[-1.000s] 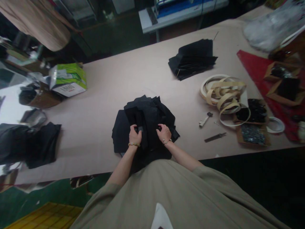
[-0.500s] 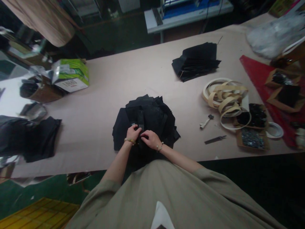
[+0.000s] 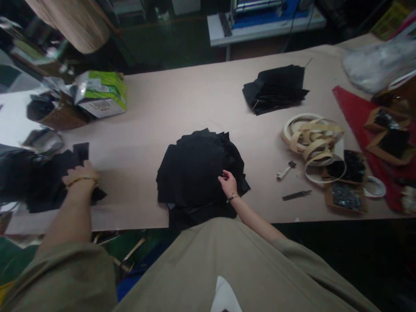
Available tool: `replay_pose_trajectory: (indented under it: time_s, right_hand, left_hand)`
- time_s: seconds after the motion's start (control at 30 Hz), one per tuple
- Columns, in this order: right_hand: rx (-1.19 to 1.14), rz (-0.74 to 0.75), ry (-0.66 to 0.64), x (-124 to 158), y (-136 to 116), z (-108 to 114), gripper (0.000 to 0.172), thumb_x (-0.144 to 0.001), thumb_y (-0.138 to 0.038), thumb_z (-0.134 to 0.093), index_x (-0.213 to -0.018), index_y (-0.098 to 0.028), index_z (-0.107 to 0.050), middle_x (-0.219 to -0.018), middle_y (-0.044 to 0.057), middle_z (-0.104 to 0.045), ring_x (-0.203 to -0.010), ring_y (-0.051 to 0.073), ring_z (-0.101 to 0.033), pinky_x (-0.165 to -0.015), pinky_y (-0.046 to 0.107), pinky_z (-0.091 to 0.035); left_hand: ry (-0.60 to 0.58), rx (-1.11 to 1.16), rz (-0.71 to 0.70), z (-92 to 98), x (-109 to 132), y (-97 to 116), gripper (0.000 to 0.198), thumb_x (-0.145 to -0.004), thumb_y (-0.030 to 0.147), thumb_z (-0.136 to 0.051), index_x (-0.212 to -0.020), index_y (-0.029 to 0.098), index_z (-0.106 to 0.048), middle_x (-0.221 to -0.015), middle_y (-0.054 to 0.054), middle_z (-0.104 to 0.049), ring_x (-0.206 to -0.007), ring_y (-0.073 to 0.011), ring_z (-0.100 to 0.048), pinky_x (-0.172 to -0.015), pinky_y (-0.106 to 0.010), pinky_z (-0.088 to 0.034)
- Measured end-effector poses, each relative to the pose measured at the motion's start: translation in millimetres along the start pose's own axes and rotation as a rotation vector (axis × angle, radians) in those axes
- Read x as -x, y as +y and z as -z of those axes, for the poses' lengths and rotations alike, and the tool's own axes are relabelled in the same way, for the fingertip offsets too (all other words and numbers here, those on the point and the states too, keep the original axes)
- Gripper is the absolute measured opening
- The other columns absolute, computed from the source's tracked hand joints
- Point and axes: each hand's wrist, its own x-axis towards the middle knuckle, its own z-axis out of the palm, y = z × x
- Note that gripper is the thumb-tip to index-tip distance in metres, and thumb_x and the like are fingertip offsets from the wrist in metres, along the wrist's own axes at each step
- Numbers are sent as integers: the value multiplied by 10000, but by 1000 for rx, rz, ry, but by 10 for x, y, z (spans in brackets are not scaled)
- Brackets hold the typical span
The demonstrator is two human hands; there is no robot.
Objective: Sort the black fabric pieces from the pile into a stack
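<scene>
My left hand (image 3: 81, 174) is stretched out to the left, slightly blurred, with its fingers closed on a black fabric piece (image 3: 81, 151). A narrow tab of that piece sticks out beyond the fingers. It lies over the black fabric stack (image 3: 45, 184) at the table's left end. In front of me sits a broad, fanned pile of black fabric pieces (image 3: 195, 169). Over the pile's right side, my right hand (image 3: 229, 184) has loosely curled fingers, thumb a little apart, and nothing visible in them.
A green-and-white box (image 3: 102, 95) stands at the back left of the table (image 3: 136, 173). Another black stack (image 3: 276, 89) lies at the back right. Coiled beige tape (image 3: 315, 138), a small white-handled tool (image 3: 286, 170), a dark flat tool (image 3: 296, 195) and small-parts boxes (image 3: 346, 197) are rightward.
My left hand has moved from the middle pile far left, taking the tabbed black piece onto the left stack. My right hand has shifted slightly right. The view has shifted a little.
</scene>
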Motion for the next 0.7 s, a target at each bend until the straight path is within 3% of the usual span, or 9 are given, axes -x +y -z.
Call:
replay_pose_trajectory:
  time_s: [0.07, 0.13, 0.23, 0.3, 0.4, 0.5, 0.6, 0.7]
  right_hand:
    - [-11, -21, 23, -5, -30, -3, 522, -702, -258, -678, -1188, -71, -648, -1073, 153, -702, -829, 196, -663, -854, 369, -544]
    - [-11, -28, 45, 10, -73, -12, 481, -701, -263, -684, -1149, -89, -671, -1011, 130, -718, -802, 195, -663, -842, 373, -548]
    - [-44, 25, -6, 92, -176, -67, 365, -764, -338, -661, -1069, -143, -703, -1002, 103, -731, -886, 210, -675, -871, 374, -541]
    - [-116, 87, -170, 181, -262, -131, 347, -872, -433, -549, -1042, -177, -711, -1064, 90, -730, -993, 209, -671, -887, 350, -534]
    - [-237, 98, -450, 317, -367, -227, 416, -954, -471, -405, -1149, -221, -674, -1127, 56, -718, -1016, 183, -674, -815, 300, -548]
    - [-286, 90, -523, 395, -399, -288, 388, -892, -432, -544, -1201, -218, -641, -1092, 54, -722, -927, 172, -682, -739, 275, -551]
    - [-335, 82, -570, 383, -366, -327, 390, -842, -378, -603, -1189, -204, -629, -947, 42, -729, -815, 152, -674, -672, 251, -536]
    - [-348, -8, -583, 286, -278, -347, 355, -815, -327, -600, -1138, -182, -628, -791, 17, -696, -674, 129, -637, -565, 214, -491]
  left_hand:
    - [-23, 174, -222, -202, 364, 550, 446, -762, 274, -692, -1173, 125, -606, -1316, -199, -605, -1263, -398, -531, -982, -595, -466]
    - [-64, 338, -459, -471, 890, 1213, 329, -805, 386, -669, -1078, 202, -661, -1225, -91, -682, -1162, -247, -627, -1002, -381, -506]
    - [-227, 931, -778, -868, 1740, 2103, 353, -826, 429, -654, -1082, 189, -689, -1099, -94, -726, -1023, -212, -683, -932, -323, -540]
    - [-383, 1217, -801, -1044, 2148, 2479, 444, -795, 428, -692, -1158, 173, -662, -1110, -102, -721, -996, -198, -689, -925, -323, -543]
    - [-631, 1455, -647, -1138, 2345, 2644, 471, -751, 443, -727, -1100, 134, -663, -1021, -107, -730, -891, -194, -698, -832, -343, -576]
    - [-805, 1511, -561, -1099, 2192, 2503, 485, -668, 412, -797, -1026, 115, -663, -849, -68, -719, -748, -165, -679, -757, -337, -583]
    - [-844, 1474, -571, -1013, 2026, 2419, 491, -668, 362, -801, -1061, 111, -651, -809, -55, -703, -700, -143, -661, -712, -305, -574]
    - [-725, 1377, -560, -943, 2042, 2602, 413, -776, 401, -703, -1084, 130, -653, -977, -99, -716, -799, -168, -675, -676, -284, -564]
